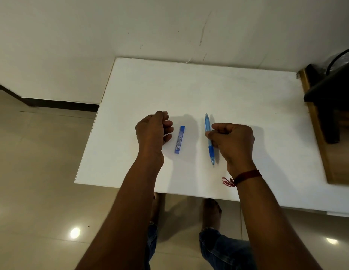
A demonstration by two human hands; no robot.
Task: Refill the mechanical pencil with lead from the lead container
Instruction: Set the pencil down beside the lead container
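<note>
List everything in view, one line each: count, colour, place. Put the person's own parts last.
mechanical pencil: one, blue, on the table, at the right hand's fingers, tip toward the person
lead container: one, blue, flat on the table between the hands
table: one, white, against the wall
wooden furniture: one, brown, right of the table
dark object: one, black, on the wooden furniture; cannot tell what
thread bracelet: one, red, on the right wrist
left hand: one, curled, beside the lead container, not touching it
right hand: one, curled at the pencil
</note>
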